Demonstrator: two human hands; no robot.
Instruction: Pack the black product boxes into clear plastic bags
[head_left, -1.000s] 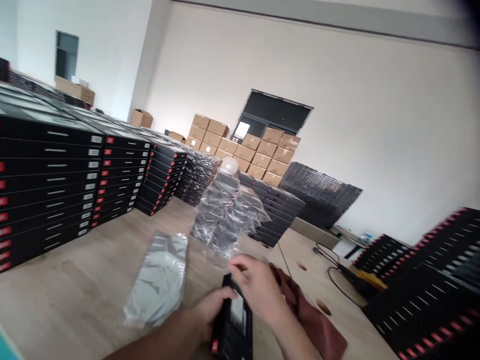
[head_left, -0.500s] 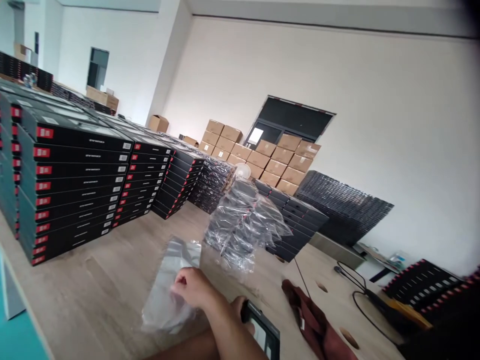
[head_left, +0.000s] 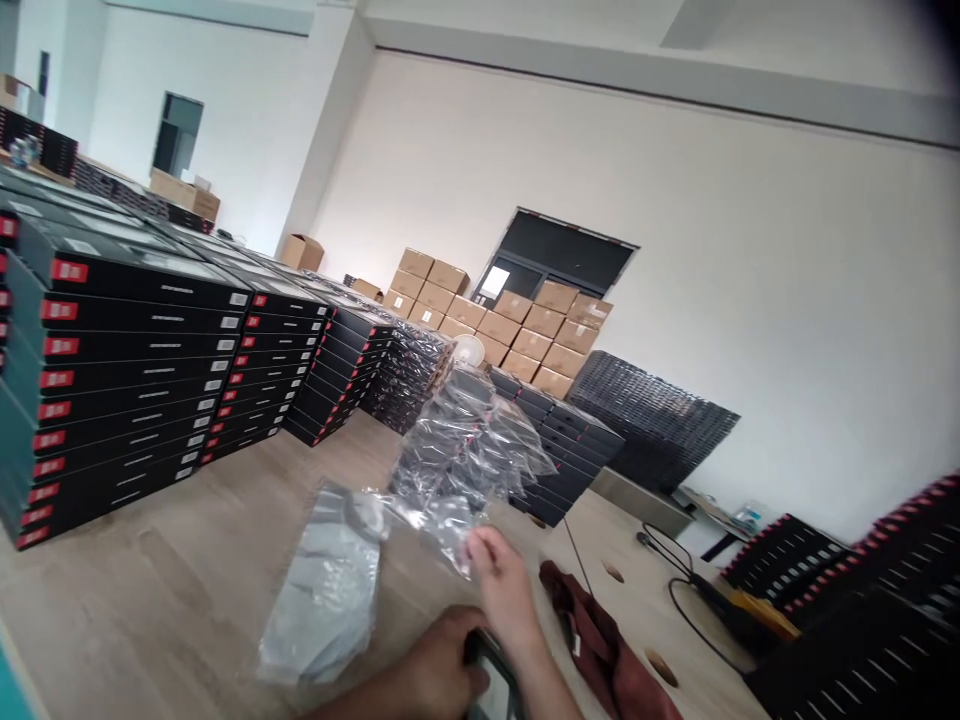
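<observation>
Pale plastered walls (head_left: 787, 300) and a long wood-grain counter (head_left: 150, 630) frame a storeroom, seen on a tilt. At the centre of it all, the right hand (head_left: 504, 585) has its grip pressed together, the fingertips pinching a thin fold of clear plastic film (head_left: 457, 530). The left hand (head_left: 439, 665) curls around a black box (head_left: 495, 690) near the bottom edge of the view, its glossy window catching the light (most of the box is cut off by the frame). Just beside the film lies a silver-grey pouch (head_left: 322, 590), soft and faintly crinkled, while a slumped heap of clear plastic bags (head_left: 450, 450) rises behind it, dark items showing through the shiny layers.

Slick film could slip from so small a pinch or tear under a sharp tug, and the smooth box could slide from a one-handed hold. A knock could also topple the loose heap. To the right, a crumpled maroon cloth (head_left: 600, 640) lies near a looping black cable (head_left: 697, 620), which could snag a sleeve. Farther off, stacks of flat black boxes (head_left: 127, 350) with red labels line the counter, and brown cardboard cartons (head_left: 525, 320) stand piled against the wall.
</observation>
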